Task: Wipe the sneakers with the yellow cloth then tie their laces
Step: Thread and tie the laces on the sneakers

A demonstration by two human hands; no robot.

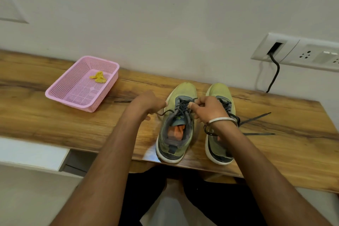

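- Two yellow-green mesh sneakers with white soles stand side by side on the brown wood-grain surface, toes toward the pale wall: the left sneaker and the right sneaker, near each other but apart.
- From my remote seat I see both hands over the left sneaker's lacing. My left hand is curled, pinching one end of the dark grey lace just left of the shoe.
- My right hand is curled too, pinching the other part of that lace over the tongue; a thin silver bangle sits on its wrist.
- I see something orange inside the left sneaker's opening; what it is I cannot tell.
- The right sneaker's dark laces lie loose, trailing across the surface to the right.
- The crumpled yellow cloth lies inside the pink perforated plastic basket, which stands on the surface well to the left of the sneakers.
- A white wall socket plate is at the upper right, with a black cable hanging from it.
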